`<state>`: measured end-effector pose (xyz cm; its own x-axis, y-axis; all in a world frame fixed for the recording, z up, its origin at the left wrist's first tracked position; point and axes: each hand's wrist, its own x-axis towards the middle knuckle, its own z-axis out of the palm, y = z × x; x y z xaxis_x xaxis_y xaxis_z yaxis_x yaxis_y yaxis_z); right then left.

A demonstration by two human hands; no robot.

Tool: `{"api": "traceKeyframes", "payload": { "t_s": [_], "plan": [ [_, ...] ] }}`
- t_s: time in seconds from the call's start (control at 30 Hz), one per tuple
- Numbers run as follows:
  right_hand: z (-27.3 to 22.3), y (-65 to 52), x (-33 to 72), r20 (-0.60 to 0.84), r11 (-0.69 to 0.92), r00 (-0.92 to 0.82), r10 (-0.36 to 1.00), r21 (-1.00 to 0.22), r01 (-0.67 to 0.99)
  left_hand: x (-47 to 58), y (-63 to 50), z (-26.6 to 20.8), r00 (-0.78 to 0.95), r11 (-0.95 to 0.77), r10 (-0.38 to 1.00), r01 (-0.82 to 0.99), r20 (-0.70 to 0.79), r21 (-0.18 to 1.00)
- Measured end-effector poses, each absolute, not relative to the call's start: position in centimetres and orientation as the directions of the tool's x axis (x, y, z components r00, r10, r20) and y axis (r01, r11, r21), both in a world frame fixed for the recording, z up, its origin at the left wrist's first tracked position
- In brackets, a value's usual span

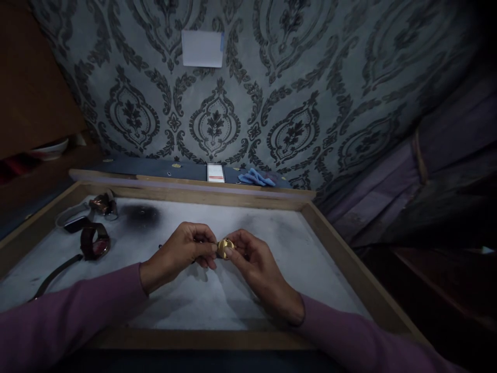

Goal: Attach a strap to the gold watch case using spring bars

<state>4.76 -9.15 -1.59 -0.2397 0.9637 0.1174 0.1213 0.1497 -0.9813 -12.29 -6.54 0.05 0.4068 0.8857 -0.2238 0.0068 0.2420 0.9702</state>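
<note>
Between my two hands, above the white tray floor, is a small round gold-coloured watch [225, 249]. My left hand [190, 245] is closed, its thumb and fingers pinching the watch's left side. From the other side my right hand [255, 256] grips it, with the thumb resting on the gold face of the case. The fingers hide much of the watch's edges and whatever strap it has. A small dark thing shows beside my left wrist, too little of it to name.
A wooden-rimmed tray [194, 194] with a white floor lies under my hands. At its left are a dark-strapped wristwatch [94, 243], a brown strap [60, 272] and several other watches [103, 203]. Behind the rim are a small white box [215, 173] and a blue cloth [256, 177].
</note>
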Motion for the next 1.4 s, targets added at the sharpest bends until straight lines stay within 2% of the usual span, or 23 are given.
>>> {"api": "traceKeyframes", "payload": {
  "t_s": [0.3, 0.47, 0.6, 0.73, 0.97, 1.13, 1.4],
  "plan": [
    [-1.3, -9.3, 4.7, 0.107, 0.133, -0.239, 0.965, -0.986, 0.098, -12.5, -6.4, 0.2, 0.431, 0.270, 0.865, 0.028, -0.255, 0.963],
    [-1.3, -9.3, 4.6, 0.103, 0.130, -0.234, 0.967, -0.986, 0.100, -12.5, -6.4, -0.3, 0.450, 0.330, 0.849, -0.040, -0.278, 0.943],
    [-1.7, -9.0, 4.5, 0.031, 0.046, -0.248, 0.968, -0.998, 0.053, -12.5, -6.4, -0.7, 0.446, 0.341, 0.855, -0.102, -0.264, 0.935],
    [-2.1, -8.8, 4.4, -0.011, -0.014, -0.290, 0.957, -1.000, -0.008, -12.6, -6.3, -0.8, 0.453, 0.363, 0.844, -0.089, -0.287, 0.927],
    [-2.2, -9.0, 4.3, -0.018, -0.014, -0.318, 0.948, -1.000, 0.017, -13.1, -6.2, -0.9, 0.464, 0.347, 0.840, -0.063, -0.281, 0.936],
    [-2.6, -8.6, 4.3, -0.001, -0.011, -0.372, 0.928, -1.000, -0.024, -13.2, -6.2, -1.1, 0.465, 0.322, 0.845, -0.052, -0.263, 0.945],
    [-2.0, -8.3, 4.4, 0.020, 0.066, -0.348, 0.937, -0.991, 0.120, -13.5, -6.2, -1.3, 0.477, 0.304, 0.840, -0.016, -0.260, 0.953]
  ]
}}
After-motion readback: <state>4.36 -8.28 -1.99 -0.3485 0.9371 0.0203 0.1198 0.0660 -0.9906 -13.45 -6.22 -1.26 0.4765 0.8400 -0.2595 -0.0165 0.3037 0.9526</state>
